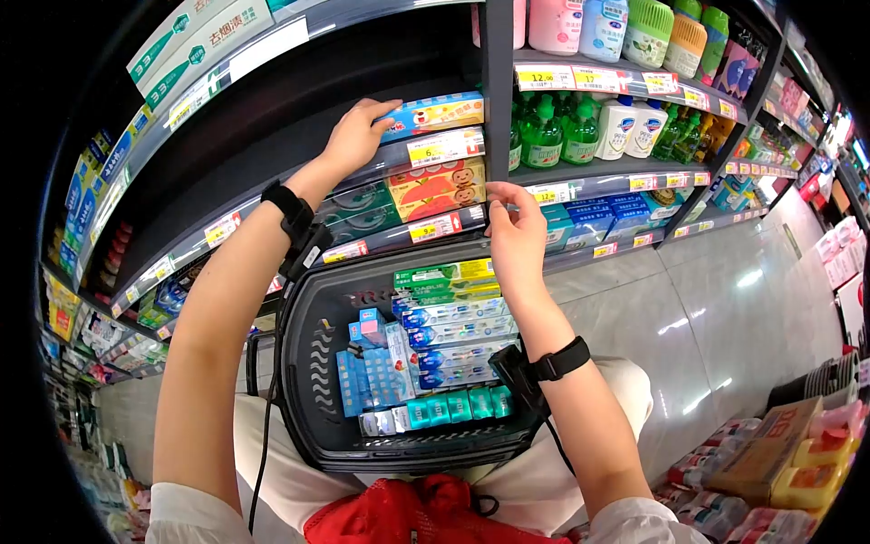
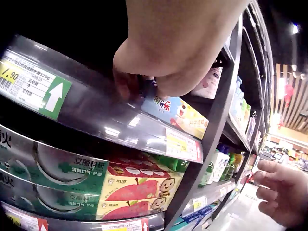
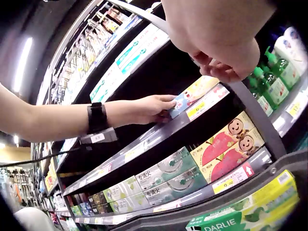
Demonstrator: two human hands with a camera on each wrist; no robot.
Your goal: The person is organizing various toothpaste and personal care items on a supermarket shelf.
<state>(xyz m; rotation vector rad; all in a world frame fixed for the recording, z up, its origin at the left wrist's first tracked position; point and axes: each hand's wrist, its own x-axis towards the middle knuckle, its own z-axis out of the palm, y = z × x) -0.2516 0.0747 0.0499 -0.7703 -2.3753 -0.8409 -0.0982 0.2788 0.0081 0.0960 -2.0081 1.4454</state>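
My left hand (image 1: 355,138) reaches onto the upper shelf and grips the left end of a blue and yellow toothpaste box (image 1: 446,111), which lies lengthwise along the shelf front. In the right wrist view its thumb and fingers are around the box's blue end. My right hand (image 1: 518,234) hovers in front of the shelf upright, fingers loosely bent, holding nothing. Below the left hand, apple-pictured toothpaste boxes (image 1: 438,189) are stacked on the lower shelf, beside green and silver boxes (image 3: 166,178).
A dark shopping basket (image 1: 304,412) stands before my lap, with several toothpaste boxes (image 1: 458,311) and teal packs (image 1: 458,406) inside. The shelf upright (image 1: 497,91) divides this bay from green pump bottles (image 1: 544,140) on the right. Price-tag rails edge the shelves.
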